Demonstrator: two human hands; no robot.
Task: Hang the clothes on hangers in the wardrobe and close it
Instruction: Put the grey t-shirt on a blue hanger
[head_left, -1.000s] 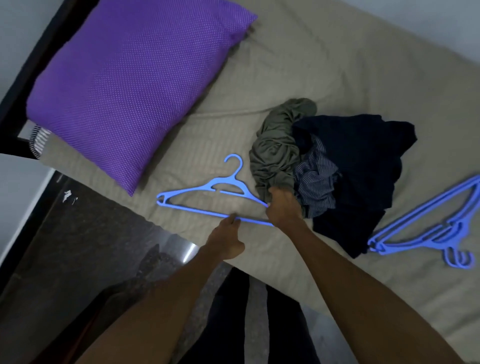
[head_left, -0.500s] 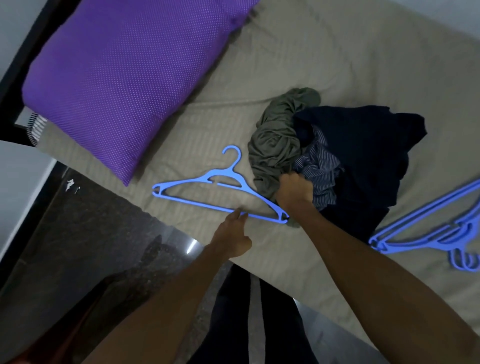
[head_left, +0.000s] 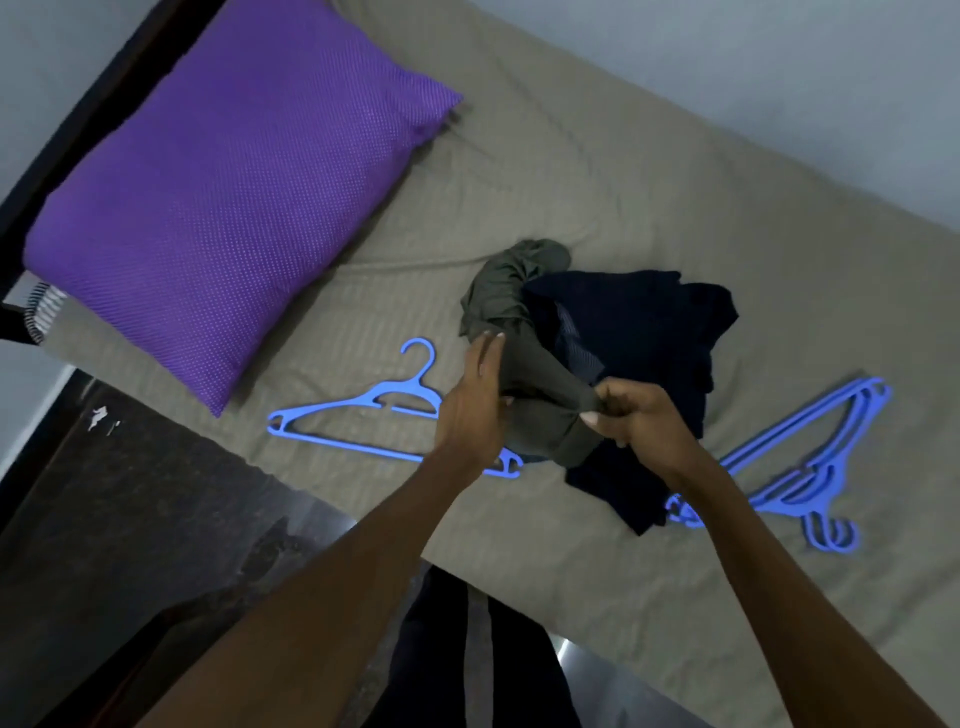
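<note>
An olive green garment (head_left: 519, 291) lies bunched on the bed beside a dark navy garment (head_left: 644, 322), with a striped cloth (head_left: 577, 355) between them. My right hand (head_left: 636, 423) pinches a fold of the olive garment and lifts it. My left hand (head_left: 472, 405) holds the same garment from the left, fingers stretched up along it. A single blue hanger (head_left: 363, 410) lies flat on the sheet under my left wrist. More blue hangers (head_left: 810, 467) are stacked to the right. No wardrobe is in view.
The bed (head_left: 597, 171) has a tan sheet, with a purple pillow (head_left: 234, 197) at its left end against a dark bed frame (head_left: 104, 98). Dark polished floor (head_left: 130, 519) runs along the near edge. A pale wall (head_left: 779, 78) stands behind the bed.
My left hand left the hanger's bottom bar and rose to the olive garment. My right hand has pulled a fold of that garment up and toward me off the pile.
</note>
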